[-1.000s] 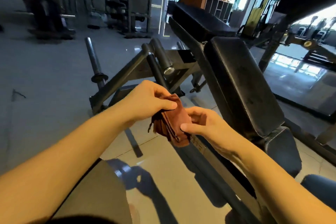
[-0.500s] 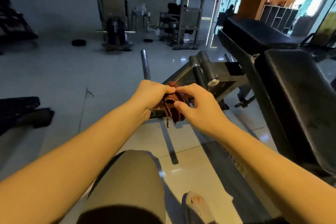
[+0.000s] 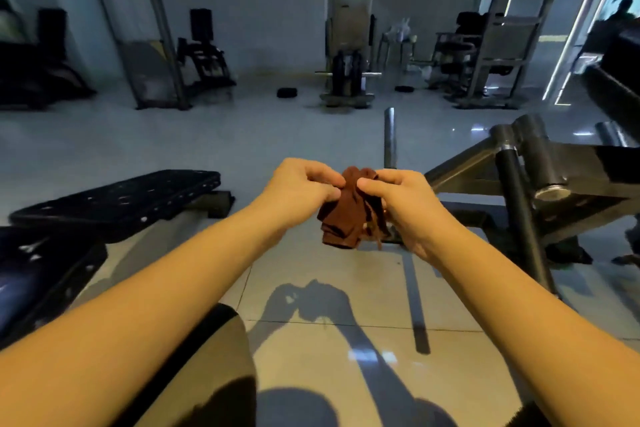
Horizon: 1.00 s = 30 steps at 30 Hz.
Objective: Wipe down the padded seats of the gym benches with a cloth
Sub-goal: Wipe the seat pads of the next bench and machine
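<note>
The cloth [image 3: 346,210] hangs pinched between left hand [image 3: 300,189] and right hand [image 3: 403,204].

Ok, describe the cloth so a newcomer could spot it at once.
Follow the bare forearms over the tiled floor to mid-frame, where left hand and right hand meet. The crumpled cloth hangs pinched between them. It alone is rust-brown, unlike the black bench pad and steel frame.

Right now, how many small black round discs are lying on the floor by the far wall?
2 small black round discs: one lies left of the tall grey central machine, the other right of it. Others may be hidden behind equipment.
</note>
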### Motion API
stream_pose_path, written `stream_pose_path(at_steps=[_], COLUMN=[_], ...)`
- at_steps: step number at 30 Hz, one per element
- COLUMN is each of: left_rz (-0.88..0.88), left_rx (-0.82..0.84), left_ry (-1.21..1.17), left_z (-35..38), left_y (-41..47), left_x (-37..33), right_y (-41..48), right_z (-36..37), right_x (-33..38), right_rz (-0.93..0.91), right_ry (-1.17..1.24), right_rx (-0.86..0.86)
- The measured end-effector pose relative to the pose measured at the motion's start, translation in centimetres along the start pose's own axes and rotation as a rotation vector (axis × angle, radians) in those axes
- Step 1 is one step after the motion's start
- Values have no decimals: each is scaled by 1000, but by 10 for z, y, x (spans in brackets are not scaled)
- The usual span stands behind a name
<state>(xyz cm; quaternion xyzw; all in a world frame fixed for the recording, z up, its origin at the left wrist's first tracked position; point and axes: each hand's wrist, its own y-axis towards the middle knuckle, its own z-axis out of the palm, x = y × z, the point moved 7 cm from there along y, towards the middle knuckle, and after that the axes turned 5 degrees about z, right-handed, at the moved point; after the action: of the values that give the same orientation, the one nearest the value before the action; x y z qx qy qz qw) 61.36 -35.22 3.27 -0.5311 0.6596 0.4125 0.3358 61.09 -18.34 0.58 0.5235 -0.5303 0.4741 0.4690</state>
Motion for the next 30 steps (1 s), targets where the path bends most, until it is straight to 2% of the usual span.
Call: stream_pose_path(at_steps=[2, 3, 8, 13, 15, 20, 26, 30], left_rz=[38, 22, -182, -213, -275, -424, -453, -464], left_rx=[-180, -217, -152, -384, -392, -342, -400, -461], left_ry=[69, 96, 196, 332, 304, 63, -60, -12], left_z=[-35, -49, -93, -156, -176, -212, -244, -255], left_y=[0, 0, -7, -25, -38, -78, -122, -129], left_x=[23, 35, 96, 121, 137, 159, 166, 173], right_y=[20, 31, 69, 79, 69, 34, 15, 2], right_z=[28, 42, 126, 209, 239, 301, 337, 350], right_x=[-1, -2, -13, -24, -23, -12, 1, -13], right_rz=[44, 60, 151, 274, 288, 191, 198, 246], right_ry=[39, 57, 204, 387, 357, 102, 85, 139], right_rx=[83, 110, 233, 325, 378, 466, 487, 516])
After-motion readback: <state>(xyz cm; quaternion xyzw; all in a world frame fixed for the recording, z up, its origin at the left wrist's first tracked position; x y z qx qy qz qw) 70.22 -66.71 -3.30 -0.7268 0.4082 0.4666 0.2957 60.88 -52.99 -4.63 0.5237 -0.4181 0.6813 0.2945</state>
